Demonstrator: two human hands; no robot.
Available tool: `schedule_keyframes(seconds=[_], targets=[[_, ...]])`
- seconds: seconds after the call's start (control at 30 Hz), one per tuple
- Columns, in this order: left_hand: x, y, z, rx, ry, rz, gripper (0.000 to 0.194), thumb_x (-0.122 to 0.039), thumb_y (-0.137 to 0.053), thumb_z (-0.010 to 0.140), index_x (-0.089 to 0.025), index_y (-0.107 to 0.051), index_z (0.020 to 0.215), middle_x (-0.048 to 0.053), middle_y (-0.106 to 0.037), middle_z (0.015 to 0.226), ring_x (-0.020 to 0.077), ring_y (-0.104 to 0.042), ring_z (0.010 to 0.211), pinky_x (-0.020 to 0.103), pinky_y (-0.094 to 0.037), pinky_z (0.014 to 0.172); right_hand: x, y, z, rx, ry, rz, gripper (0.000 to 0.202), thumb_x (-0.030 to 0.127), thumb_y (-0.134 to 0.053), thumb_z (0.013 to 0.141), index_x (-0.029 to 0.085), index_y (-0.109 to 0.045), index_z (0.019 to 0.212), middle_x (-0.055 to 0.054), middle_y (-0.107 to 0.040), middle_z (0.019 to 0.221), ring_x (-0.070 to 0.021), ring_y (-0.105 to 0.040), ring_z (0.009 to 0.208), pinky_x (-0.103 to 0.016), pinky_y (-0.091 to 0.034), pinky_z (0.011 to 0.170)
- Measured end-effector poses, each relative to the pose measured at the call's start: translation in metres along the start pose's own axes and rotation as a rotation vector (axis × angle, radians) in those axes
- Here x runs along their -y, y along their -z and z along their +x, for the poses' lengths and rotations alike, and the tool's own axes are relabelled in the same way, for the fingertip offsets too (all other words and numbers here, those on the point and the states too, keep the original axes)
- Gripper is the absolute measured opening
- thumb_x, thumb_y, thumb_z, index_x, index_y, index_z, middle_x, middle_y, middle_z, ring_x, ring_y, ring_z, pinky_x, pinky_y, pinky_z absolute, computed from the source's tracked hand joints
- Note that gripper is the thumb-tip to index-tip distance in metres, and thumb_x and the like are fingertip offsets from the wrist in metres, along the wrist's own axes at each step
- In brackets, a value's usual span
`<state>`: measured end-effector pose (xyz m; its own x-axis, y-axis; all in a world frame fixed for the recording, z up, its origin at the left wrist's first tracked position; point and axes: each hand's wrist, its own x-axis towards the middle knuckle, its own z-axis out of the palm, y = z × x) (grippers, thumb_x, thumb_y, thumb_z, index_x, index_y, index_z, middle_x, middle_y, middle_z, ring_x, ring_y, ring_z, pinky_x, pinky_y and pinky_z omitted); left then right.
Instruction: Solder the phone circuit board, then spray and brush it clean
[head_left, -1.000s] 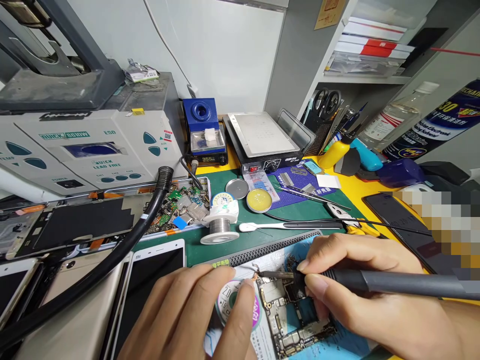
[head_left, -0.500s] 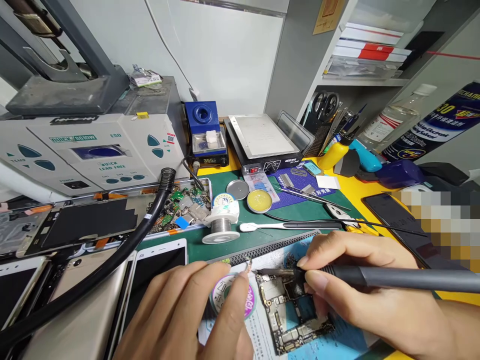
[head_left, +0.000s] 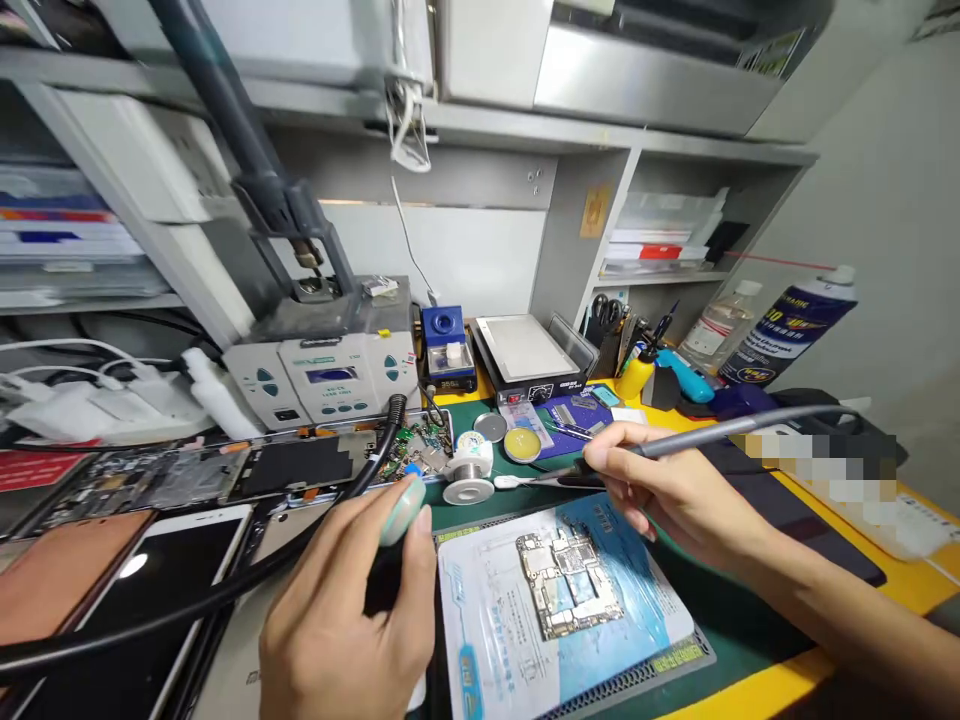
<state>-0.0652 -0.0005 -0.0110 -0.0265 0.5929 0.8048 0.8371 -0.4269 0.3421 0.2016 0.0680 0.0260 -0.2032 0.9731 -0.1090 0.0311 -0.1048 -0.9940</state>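
Observation:
My left hand [head_left: 337,610] pinches a small round spool of desoldering braid [head_left: 403,510] between thumb and fingers, edge towards me, above the phones at the left. In my right hand [head_left: 652,480] is a soldering iron [head_left: 712,430], held like a pen and pointing left. Its tip is hard to make out near the white-ended brush [head_left: 514,482] and the tin of yellow paste [head_left: 523,444]. Below the hands, a phone circuit board [head_left: 574,555] lies flat on a blue and white sheet [head_left: 487,610]. Neither hand touches the board.
A solder wire reel [head_left: 469,490] stands behind the sheet. Phones [head_left: 112,610] lie at the left under a thick black hose [head_left: 247,580]. Further back are a rework station [head_left: 330,375], a hot plate [head_left: 525,350], a yellow bottle [head_left: 635,375] and a spray can [head_left: 787,330].
Both hands have left the board. My left hand has lifted the braid spool up and left; my right hand has drawn the iron back and away. The head view has tilted up and widened.

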Motion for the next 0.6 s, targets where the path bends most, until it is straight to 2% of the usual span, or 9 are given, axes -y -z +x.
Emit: schedule_keyframes(seconds=[0.03,0.1,0.13,0.2,0.27,0.33,0.47,0.6], targets=[[0.003,0.002,0.000,-0.031,0.064,-0.034,0.016,-0.015,-0.066,0.095,-0.017,-0.071,0.110,0.004,-0.076,0.104,0.0167,-0.071,0.094,0.028,-0.050,0.096,0.008,0.000,0.005,0.002,0.012,-0.023,0.035,0.048,-0.083,0.082,0.017,-0.065,0.083,0.008,-0.051,0.054,-0.0085,-0.051,0.040,-0.017,-0.034,0.035],[0.006,0.004,0.000,-0.075,0.280,-0.143,0.016,-0.028,-0.070,0.092,-0.020,-0.074,0.106,0.003,-0.076,0.098,0.0188,-0.070,0.088,0.030,-0.050,0.086,0.026,-0.006,0.022,0.012,0.036,-0.077,0.030,0.042,-0.081,0.086,0.016,-0.068,0.092,0.004,-0.059,0.063,-0.0124,-0.062,0.052,-0.019,-0.040,0.039],[0.007,0.005,0.000,-0.072,0.398,-0.208,0.018,-0.035,-0.072,0.090,-0.022,-0.075,0.103,0.003,-0.076,0.094,0.0202,-0.069,0.086,0.031,-0.050,0.082,0.035,-0.011,0.034,0.016,0.053,-0.110,0.027,0.040,-0.077,0.090,0.015,-0.069,0.097,0.000,-0.065,0.071,-0.0143,-0.066,0.061,-0.020,-0.044,0.043],[0.007,0.007,0.002,-0.054,0.551,-0.313,0.026,-0.046,-0.073,0.087,-0.024,-0.077,0.100,0.003,-0.076,0.089,0.0223,-0.069,0.082,0.032,-0.049,0.077,0.055,-0.027,0.064,0.018,0.068,-0.196,0.024,0.037,-0.069,0.099,0.013,-0.070,0.106,-0.006,-0.071,0.091,-0.0158,-0.069,0.072,-0.026,-0.056,0.057],[0.008,0.009,0.005,-0.039,0.620,-0.404,0.033,-0.052,-0.072,0.087,-0.023,-0.077,0.101,0.004,-0.077,0.088,0.0223,-0.070,0.078,0.032,-0.051,0.075,0.073,-0.049,0.097,0.016,0.083,-0.285,0.030,0.036,-0.066,0.102,0.016,-0.066,0.123,-0.008,-0.070,0.117,-0.0199,-0.071,0.094,-0.038,-0.062,0.080],[0.010,0.012,0.008,-0.029,0.691,-0.517,0.039,-0.056,-0.072,0.087,-0.021,-0.078,0.102,0.004,-0.077,0.084,0.0203,-0.068,0.070,0.030,-0.052,0.070,0.088,-0.071,0.127,0.014,0.098,-0.360,0.036,0.036,-0.068,0.101,0.016,-0.064,0.130,-0.011,-0.067,0.129,-0.0245,-0.070,0.107,-0.045,-0.061,0.089],[0.023,0.011,0.011,-0.066,0.810,-0.744,0.046,-0.058,-0.077,0.081,-0.016,-0.077,0.101,0.003,-0.074,0.076,0.0151,-0.061,0.060,0.028,-0.051,0.062,0.105,-0.105,0.162,-0.019,0.102,-0.480,0.038,0.036,-0.068,0.100,0.017,-0.063,0.133,-0.012,-0.066,0.133,-0.0262,-0.069,0.111,-0.047,-0.060,0.092],[0.035,0.007,0.011,-0.101,0.884,-0.937,0.037,-0.047,-0.078,0.085,-0.014,-0.073,0.100,0.004,-0.074,0.088,0.0129,-0.061,0.065,0.025,-0.050,0.058,0.107,-0.121,0.174,-0.061,0.073,-0.554,0.039,0.036,-0.069,0.100,0.016,-0.063,0.132,-0.012,-0.065,0.133,-0.0265,-0.069,0.111,-0.047,-0.060,0.093]])
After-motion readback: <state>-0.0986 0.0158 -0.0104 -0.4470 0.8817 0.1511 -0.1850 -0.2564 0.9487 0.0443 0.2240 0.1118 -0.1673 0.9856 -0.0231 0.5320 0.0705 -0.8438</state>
